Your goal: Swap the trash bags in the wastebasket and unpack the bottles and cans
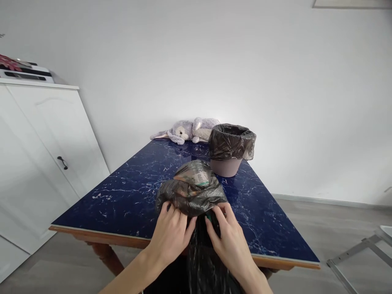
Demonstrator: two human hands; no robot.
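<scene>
A filled black trash bag (196,183) lies at the near part of the blue table. Through its thin plastic, some packaging with a printed label shows faintly. My left hand (173,230) has its fingers curled into the bag's near left side. On the near right side, my right hand (225,230) grips the plastic, thumb and fingers bent around it. Between my hands the loose end of the bag hangs down over the table's front edge. Part of my fingertips is hidden in the folds.
Behind the bag to the right stands a pinkish bin (226,167) lined with a black bag (231,145). A plush bunny (185,130) lies along the wall. The dark blue marbled table (128,196) has a wooden frame. A white cabinet (45,155) is at left, a metal frame (364,249) at right.
</scene>
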